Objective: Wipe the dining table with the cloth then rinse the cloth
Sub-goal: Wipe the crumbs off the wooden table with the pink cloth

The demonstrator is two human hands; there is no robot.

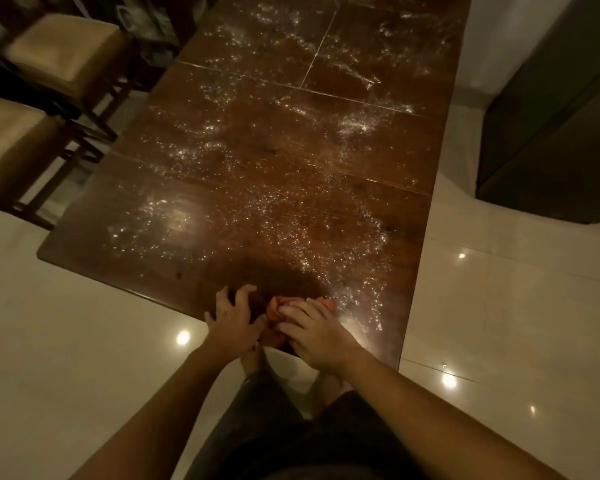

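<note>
We count one dining table (pixel 257 188), one cloth (pixel 275 307), two hands, left hand (pixel 231 318) and right hand (pixel 317 336), two chairs, near chair (pixel 11 147) and far chair (pixel 63 50)

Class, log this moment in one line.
stage: wiping | right hand: grips crumpled pink cloth | left hand: touches dark wooden table
</note>
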